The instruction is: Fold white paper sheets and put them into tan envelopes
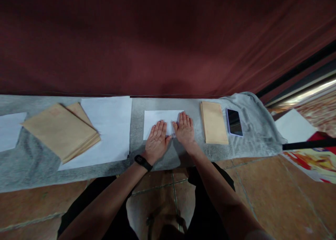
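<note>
Beyond the white paper [151, 118] rises a dark red cloth [157, 57]; on its near side is tiled floor [262, 194], and the grey-covered table [137, 128] beneath shows bare strips between it and the large white sheet [112, 128] to its left and the brown envelopes [214, 122] to its right. The paper's long axis runs side to side; both hands touch it equally, lying flat, slightly apart and gripping nothing, the left hand [156, 141] over its near edge, the right hand [186, 129] at its right end.

place: indoor workspace, exact kind unclear | brown floor tiles [262, 187] | dark-red fabric [168, 50] | grey cloth [137, 128]
</note>
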Motion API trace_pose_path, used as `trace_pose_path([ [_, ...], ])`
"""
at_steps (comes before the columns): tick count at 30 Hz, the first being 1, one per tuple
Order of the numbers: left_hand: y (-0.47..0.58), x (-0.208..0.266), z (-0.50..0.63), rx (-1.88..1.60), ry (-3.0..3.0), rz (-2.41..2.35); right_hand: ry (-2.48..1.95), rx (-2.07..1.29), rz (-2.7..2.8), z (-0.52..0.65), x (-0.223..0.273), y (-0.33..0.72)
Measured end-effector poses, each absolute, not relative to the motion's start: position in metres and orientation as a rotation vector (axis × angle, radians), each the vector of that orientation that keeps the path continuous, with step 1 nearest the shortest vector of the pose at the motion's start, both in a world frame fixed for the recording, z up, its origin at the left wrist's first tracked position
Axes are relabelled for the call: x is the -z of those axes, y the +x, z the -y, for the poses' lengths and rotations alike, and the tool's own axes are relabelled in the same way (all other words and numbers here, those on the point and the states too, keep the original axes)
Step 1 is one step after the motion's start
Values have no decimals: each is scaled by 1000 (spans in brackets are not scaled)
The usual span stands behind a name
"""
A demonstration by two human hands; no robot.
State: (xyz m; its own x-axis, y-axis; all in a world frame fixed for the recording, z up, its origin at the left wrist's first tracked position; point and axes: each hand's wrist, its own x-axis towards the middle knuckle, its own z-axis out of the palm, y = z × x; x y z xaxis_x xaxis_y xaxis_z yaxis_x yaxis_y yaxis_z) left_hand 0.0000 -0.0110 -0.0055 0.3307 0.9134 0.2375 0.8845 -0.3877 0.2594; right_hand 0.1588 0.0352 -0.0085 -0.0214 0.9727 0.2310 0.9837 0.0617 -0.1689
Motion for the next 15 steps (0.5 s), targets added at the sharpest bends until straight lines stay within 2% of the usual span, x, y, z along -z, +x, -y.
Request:
trace_pose_path([
  [15, -17, 7, 11, -538, 2460, -1781, -1978, 29, 2034, -35, 9, 162],
])
